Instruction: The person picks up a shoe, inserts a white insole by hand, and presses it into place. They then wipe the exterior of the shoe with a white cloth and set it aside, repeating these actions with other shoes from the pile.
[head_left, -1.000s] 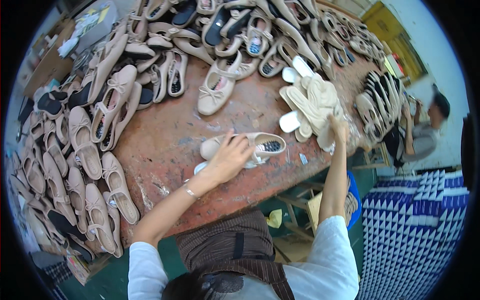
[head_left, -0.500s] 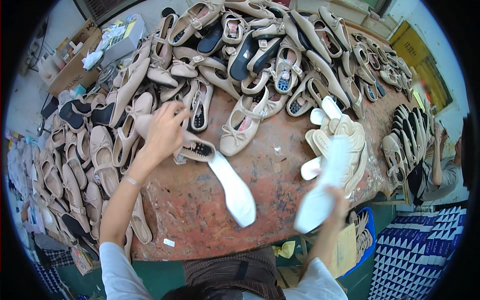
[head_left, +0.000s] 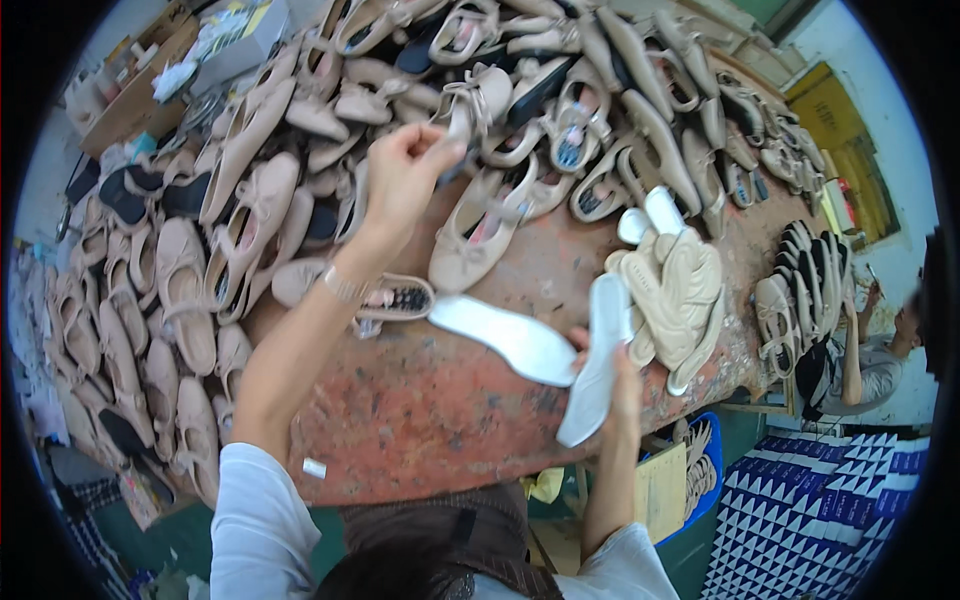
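- I see the left hand [head_left: 412, 168] raised over the far side of the table [head_left: 390, 420], thumb and fingers pinched together on the end of a beige bow-trimmed shoe [head_left: 485, 95]; motion blur hides its exact grip.
- My right hand [head_left: 624, 385] is wrapped around the held white insole [head_left: 594, 370], which stands tilted at the near side of the cream insole pile [head_left: 674, 290].
- Flat on the table I have a second white insole [head_left: 500, 338], one end near the right fingers; I cannot tell whether they touch it.
- Its other end lies right by the heel of a lying beige shoe [head_left: 385, 300], which passes partly behind the left forearm.
- Just below the raised shoe, I can make out another shoe with a bow [head_left: 470, 245] on the table.
- Beige shoes crowd my view in a far heap [head_left: 658, 140] and a left-hand cluster [head_left: 180, 270].
- At my right a co-worker [head_left: 868, 378] sits beyond a shoe row [head_left: 790, 310]; a blue basket [head_left: 714, 490] stands below the table edge.
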